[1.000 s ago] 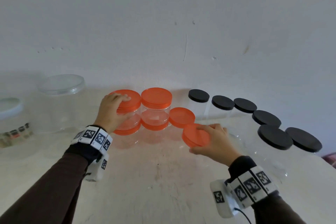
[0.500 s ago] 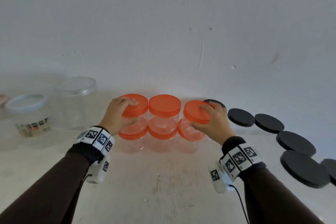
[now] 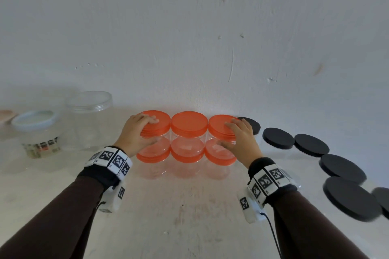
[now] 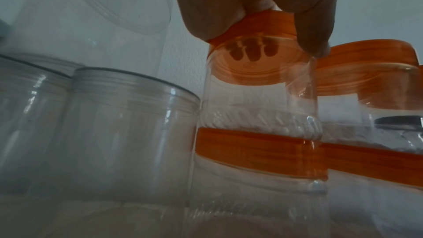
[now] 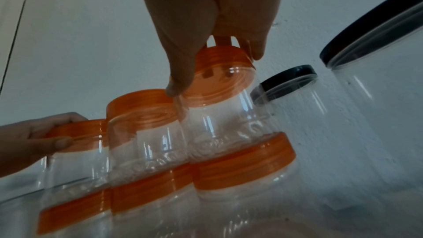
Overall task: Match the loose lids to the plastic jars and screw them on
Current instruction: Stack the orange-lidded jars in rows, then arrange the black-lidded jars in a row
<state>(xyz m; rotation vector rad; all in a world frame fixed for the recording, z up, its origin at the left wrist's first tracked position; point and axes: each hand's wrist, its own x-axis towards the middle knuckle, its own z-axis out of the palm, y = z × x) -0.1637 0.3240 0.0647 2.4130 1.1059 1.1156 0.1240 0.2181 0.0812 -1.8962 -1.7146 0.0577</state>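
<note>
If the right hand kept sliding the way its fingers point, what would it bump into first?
The right hand already grips the right orange lid, fingers pointing left and toward the wall. Going on, it would probably meet the middle orange lid right beside it first, though depth is hard to judge.

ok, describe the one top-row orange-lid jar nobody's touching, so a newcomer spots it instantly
Against the white wall stands a two-high block of clear jars with orange lids, three across. Look at the upper row: the left hand grips the lid on one end, the right hand the lid on the other. The middle jar's orange lid sits between them, the only top lid with no hand on it.
</note>
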